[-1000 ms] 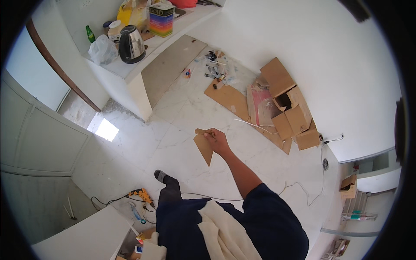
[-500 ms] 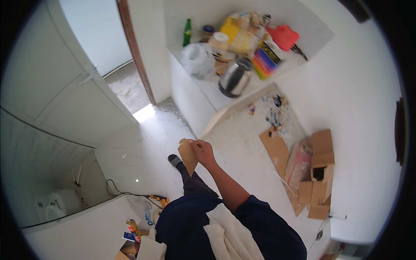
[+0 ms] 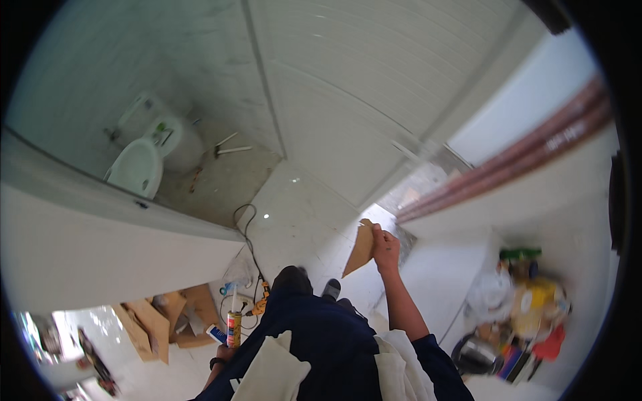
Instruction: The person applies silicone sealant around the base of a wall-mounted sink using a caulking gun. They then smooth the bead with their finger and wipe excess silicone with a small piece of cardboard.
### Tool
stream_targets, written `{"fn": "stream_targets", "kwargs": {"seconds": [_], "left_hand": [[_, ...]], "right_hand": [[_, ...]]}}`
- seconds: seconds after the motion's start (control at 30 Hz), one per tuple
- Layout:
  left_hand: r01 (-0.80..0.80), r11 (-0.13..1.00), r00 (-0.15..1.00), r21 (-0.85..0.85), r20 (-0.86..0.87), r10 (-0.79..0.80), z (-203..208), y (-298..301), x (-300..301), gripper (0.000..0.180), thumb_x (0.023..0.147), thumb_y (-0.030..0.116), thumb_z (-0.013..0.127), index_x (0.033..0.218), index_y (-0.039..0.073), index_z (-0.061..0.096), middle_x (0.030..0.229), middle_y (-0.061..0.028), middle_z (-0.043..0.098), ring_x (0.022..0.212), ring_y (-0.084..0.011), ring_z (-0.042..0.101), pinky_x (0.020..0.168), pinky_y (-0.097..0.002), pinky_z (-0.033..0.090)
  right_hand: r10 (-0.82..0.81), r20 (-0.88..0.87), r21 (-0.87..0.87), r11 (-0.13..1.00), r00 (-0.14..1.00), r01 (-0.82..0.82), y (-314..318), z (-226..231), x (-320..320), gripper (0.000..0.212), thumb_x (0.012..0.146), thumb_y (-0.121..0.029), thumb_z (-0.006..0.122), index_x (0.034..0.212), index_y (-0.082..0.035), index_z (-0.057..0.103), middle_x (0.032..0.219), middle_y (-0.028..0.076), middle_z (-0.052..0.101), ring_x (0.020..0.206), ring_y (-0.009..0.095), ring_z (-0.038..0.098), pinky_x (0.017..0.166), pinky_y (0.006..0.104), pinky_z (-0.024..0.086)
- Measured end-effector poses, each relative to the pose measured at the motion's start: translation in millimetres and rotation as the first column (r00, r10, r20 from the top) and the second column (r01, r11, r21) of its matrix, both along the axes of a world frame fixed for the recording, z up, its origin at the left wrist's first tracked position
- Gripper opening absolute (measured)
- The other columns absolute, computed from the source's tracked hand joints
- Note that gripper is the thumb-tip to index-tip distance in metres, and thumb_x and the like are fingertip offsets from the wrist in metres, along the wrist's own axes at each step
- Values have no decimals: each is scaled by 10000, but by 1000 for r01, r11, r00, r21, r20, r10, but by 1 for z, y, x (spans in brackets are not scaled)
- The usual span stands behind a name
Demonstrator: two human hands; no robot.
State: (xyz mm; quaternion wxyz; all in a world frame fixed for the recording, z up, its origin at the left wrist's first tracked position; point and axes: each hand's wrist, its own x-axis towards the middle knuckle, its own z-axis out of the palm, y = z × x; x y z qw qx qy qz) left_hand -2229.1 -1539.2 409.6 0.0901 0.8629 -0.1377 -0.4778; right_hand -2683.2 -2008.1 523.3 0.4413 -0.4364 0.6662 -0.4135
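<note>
A torn piece of brown cardboard [image 3: 360,250] hangs from my right hand [image 3: 386,248], pinched between thumb and fingers along its upper edge. Low on the left, my left hand [image 3: 226,353] is wrapped round a yellow and red sealant tube [image 3: 233,327] with a pale nozzle pointing up. A small blue and white item [image 3: 215,333] sticks out beside the tube; whether the same hand grips it I cannot tell. The left fingers are partly hidden.
A yellow power drill [image 3: 259,305] and a black cord [image 3: 249,237] lie on the floor near my legs. An opened cardboard box [image 3: 197,311] lies at left. Beyond a wall edge stands a toilet [image 3: 144,164]. At right, a kettle [image 3: 476,354] sits among bags and bottles.
My view has swung left, toward the toilet room. The cardboard stays in my right hand. My left hand with the sealant tube now shows more fully.
</note>
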Motion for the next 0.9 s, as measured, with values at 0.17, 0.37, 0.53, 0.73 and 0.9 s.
{"fn": "stream_targets", "kwargs": {"seconds": [0.17, 0.37, 0.53, 0.73, 0.9], "left_hand": [[-162, 987, 980, 14, -114, 162, -29, 3, -68, 483, 846, 349, 777, 1200, 26, 710, 1081, -95, 769, 1009, -195, 730, 902, -335, 561], [-338, 937, 929, 88, -128, 347, -40, -61, -108, 506, 820, 381, 777, 1182, 33, 716, 1073, -105, 768, 1015, -213, 731, 893, -348, 566], [-534, 838, 839, 109, -58, 542, -25, -119, -116, 525, 788, 411, 781, 1154, 38, 726, 1059, -128, 768, 1017, -237, 733, 879, -365, 574], [-709, 689, 700, 148, 26, 714, -51, -180, -149, 550, 750, 446, 785, 1120, 43, 738, 1041, -155, 768, 1020, -267, 736, 863, -386, 582], [-826, 550, 557, 124, 28, 830, -49, -278, -170, 554, 732, 448, 790, 1109, 45, 742, 1035, -162, 768, 1016, -274, 737, 856, -391, 586]], "right_hand": [[397, 119, 72, 911, 910, -407, -127, -8, 85, 394, 1000, -383, 651, 926, -1, 717, 695, -40, 564, 652, 74, 486, 615, 267, 427], [538, 163, 55, 832, 827, -553, -251, -11, 212, 336, 988, -337, 676, 994, -2, 687, 812, 14, 644, 729, 67, 546, 665, 246, 446], [572, 124, 142, 799, 811, -585, -347, -2, 320, 430, 1019, -386, 621, 838, 2, 655, 680, 5, 561, 680, 82, 495, 628, 283, 422], [737, -108, 25, 673, 668, -739, -451, -8, 456, 616, 1032, -526, 561, 700, -8, 592, 643, -4, 503, 654, 105, 430, 613, 313, 404], [839, 142, 164, 503, 525, -848, -509, -11, 566, 475, 1012, -461, 626, 775, -49, 613, 644, 1, 511, 572, 108, 467, 534, 280, 393]]}}
